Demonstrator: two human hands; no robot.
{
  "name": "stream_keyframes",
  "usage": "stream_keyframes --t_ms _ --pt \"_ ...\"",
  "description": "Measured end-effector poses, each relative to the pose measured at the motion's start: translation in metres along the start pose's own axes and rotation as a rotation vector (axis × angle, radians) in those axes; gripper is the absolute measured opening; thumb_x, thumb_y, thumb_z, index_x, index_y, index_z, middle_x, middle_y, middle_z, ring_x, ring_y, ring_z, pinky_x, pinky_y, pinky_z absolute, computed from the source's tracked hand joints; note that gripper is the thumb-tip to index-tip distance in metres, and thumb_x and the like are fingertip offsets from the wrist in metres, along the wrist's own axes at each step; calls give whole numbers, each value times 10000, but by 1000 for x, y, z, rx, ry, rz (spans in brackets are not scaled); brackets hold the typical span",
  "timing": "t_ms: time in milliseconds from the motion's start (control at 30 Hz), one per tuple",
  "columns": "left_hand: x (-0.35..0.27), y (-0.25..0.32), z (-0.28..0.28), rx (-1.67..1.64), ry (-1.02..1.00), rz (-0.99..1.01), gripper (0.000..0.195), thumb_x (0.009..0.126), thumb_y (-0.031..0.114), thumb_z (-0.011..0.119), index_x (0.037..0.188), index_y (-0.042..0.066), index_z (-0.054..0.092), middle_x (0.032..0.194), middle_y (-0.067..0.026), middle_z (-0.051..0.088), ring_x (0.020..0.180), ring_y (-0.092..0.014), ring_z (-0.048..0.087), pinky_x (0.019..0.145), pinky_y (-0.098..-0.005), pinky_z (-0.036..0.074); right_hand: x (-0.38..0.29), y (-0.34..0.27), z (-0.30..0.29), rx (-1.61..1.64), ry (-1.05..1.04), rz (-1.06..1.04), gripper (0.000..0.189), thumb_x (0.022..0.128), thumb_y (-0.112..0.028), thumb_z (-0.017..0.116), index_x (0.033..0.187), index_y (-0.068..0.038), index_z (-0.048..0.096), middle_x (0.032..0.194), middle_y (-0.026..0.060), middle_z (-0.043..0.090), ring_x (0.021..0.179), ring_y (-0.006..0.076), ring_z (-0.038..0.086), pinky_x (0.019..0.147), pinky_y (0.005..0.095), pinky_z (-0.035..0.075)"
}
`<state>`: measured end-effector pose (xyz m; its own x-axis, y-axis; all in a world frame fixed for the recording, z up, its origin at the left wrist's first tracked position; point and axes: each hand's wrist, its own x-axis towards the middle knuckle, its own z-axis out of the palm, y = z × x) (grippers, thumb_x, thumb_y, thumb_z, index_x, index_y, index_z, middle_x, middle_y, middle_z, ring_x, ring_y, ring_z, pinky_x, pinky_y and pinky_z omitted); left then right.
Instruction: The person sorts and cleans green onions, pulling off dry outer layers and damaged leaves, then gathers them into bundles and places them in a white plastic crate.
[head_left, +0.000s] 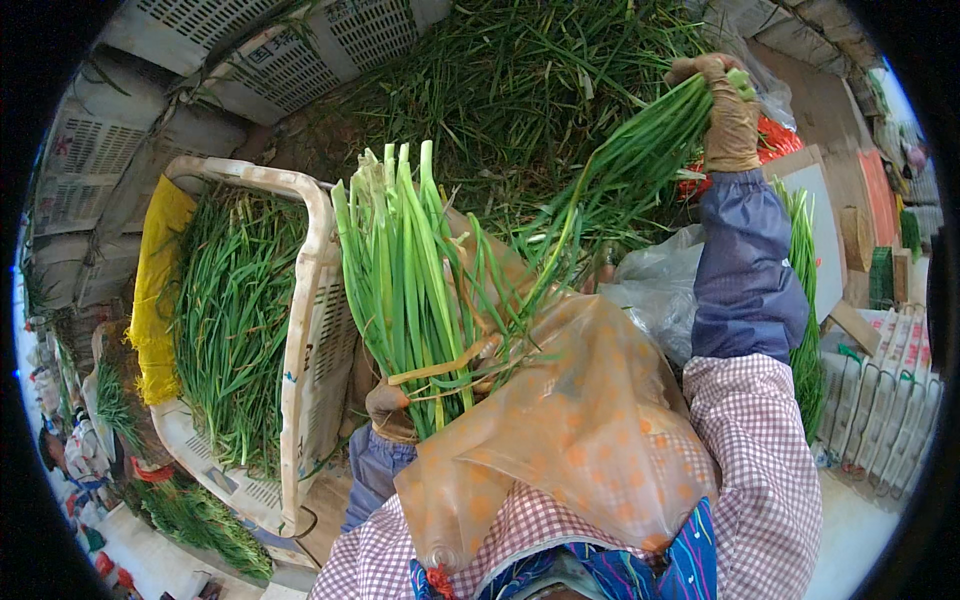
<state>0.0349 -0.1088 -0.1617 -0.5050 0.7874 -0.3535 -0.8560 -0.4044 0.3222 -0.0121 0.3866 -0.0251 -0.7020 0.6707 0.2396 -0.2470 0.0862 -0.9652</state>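
My left hand (391, 412), in a brown glove, grips a bunch of thick green allium stalks (401, 277) low down, their pale cut ends pointing away from me. A yellowish strip (439, 367) crosses this bunch near the hand. Stretched out to the far right, my right hand (716, 112), also gloved, is closed around the pale ends of a second bunch of thin green stalks (660, 142). The leaves of that bunch hang down to the left, some reaching the first bunch. A translucent apron with orange dots (570, 420) covers my lap.
Left of me a white plastic crate (296, 300) lies tipped, full of green stalks (232, 322), with yellow cloth (159, 292) over its edge. A heap of loose leaves (525, 90) spreads ahead. Stacked crates (90, 150) stand at left; clear plastic (652, 277) and more stalks (806, 315) at right.
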Motion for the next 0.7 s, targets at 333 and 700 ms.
stream_keyframes --t_ms 333,700 --pt "3 1 11 40 10 10 838 593 -21 653 1345 27 289 1246 -241 454 1081 -421 506 903 -568 440 -100 -41 140 97 -770 608 186 761 -144 700 895 -35 629 673 -8 589 515 67 504 454 208 408" --pt "16 6 83 133 40 78 841 630 -40 659 1361 45 252 1262 -240 438 1087 -432 497 880 -562 461 -99 -20 122 -179 -863 438 143 784 -193 664 786 -52 640 605 -2 567 541 93 499 502 263 410"
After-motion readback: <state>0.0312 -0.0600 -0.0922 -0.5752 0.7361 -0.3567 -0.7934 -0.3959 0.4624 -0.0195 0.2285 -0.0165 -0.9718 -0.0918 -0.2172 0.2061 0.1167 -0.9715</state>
